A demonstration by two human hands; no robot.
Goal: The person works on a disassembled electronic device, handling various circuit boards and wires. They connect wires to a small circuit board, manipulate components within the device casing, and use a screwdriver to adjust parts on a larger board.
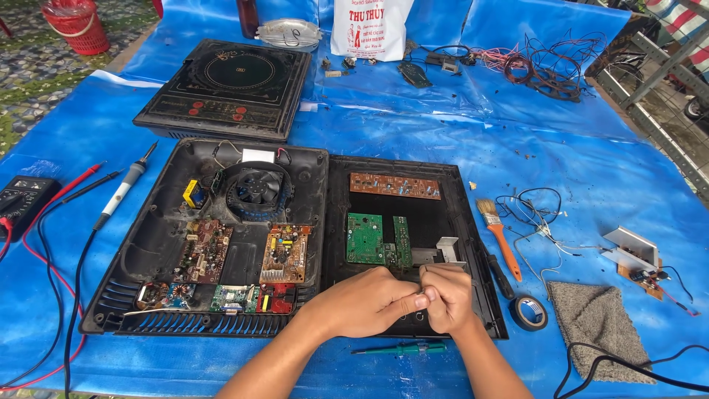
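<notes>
Bright, even daylight fills the view, tinted blue by the tarp [517, 170], whose wrinkles carry pale glare. Shadows are soft and short, lying just under the hands and the open cooker shell [148, 244]. Focus is sharp in the middle; the edges bend slightly from the wide lens.

Cluttered blue tarp [413, 140], opened cooker [214, 244]

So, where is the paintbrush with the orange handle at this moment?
In the head view, the paintbrush lies on the blue sheet, right of the opened black cooker lid, above the roll of black tape.
</notes>
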